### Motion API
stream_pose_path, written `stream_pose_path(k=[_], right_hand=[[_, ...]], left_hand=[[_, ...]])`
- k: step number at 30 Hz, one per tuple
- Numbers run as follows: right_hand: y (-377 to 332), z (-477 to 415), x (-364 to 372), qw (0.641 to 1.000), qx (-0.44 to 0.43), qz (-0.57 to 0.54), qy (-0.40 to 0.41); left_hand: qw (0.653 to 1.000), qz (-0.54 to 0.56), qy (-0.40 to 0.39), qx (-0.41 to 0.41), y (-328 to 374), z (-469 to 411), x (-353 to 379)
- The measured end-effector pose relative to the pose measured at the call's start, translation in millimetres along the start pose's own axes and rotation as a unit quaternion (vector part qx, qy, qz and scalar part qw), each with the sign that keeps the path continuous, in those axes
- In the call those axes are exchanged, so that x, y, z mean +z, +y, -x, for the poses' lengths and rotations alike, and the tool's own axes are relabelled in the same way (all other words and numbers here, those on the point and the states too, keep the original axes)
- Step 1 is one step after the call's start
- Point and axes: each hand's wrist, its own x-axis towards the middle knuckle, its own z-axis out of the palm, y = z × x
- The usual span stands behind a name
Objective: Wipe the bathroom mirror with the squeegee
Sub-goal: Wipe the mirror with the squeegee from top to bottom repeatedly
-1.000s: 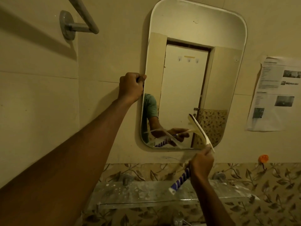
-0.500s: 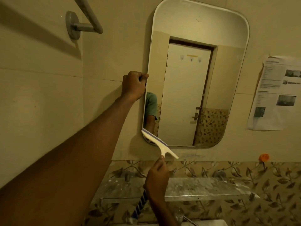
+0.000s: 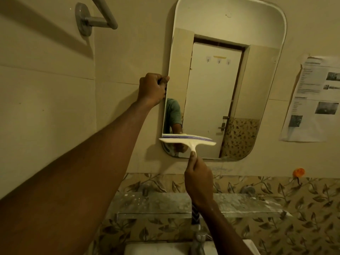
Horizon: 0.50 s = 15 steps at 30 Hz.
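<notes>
- Head view, upper centre-right of frame: mirror [image 3: 265, 34] with rounded corners, fixed to a beige wall; top edge cut off by the frame.
- Left of centre: left hand [image 3: 151, 89] clamped on the mirror's left edge, fingers curled, thumb tip at the front rim. Fingertips behind the edge hidden.
- Lower centre: right hand [image 3: 197, 183] closed around the handle of the squeegee [image 3: 185, 141], thumb extended up the neck.
- Squeegee head level across the lower left part of the mirror, left tip overhanging the mirror's edge. Purple rubber strip meets its own reflection; appears to touch the glass, contact not fully confirmable.
- Most of the handle hidden inside the right fist; only a blue-and-white striped end visible below the wrist.
- Reflected in the glass: a pale door with a latch, a green sleeve and part of an arm. Lower left corner of the mirror partly masked by the squeegee head.
- Upper left: grey towel rail [image 3: 97, 19] on a round wall mount, bar cut off at the top.
- Right edge: printed paper sheet [image 3: 312, 100] on the wall, cut off at the right, text too small to read.
- Lower right: small orange hook [image 3: 299, 172], shape blurred.
- Bottom band: speckled shelf [image 3: 165, 203] against leaf-patterned tiles [image 3: 303, 208], middle section hidden by the right forearm.
- Bottom edge: tap [image 3: 199, 238] and white basin [image 3: 156, 249], both cut off.
</notes>
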Motion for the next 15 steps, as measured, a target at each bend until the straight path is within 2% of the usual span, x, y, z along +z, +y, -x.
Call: stream_pose_path(k=[9, 15], right_hand=[[34, 28, 3, 0.99, -0.046, 0.12, -0.063], [9, -9, -3, 0.991, -0.101, 0.078, -0.028]], left_hand=[[1.0, -0.003, 0.007, 0.0, -2, -1, 2], [1.0, -0.004, 0.006, 0.0, 0, 1, 2]])
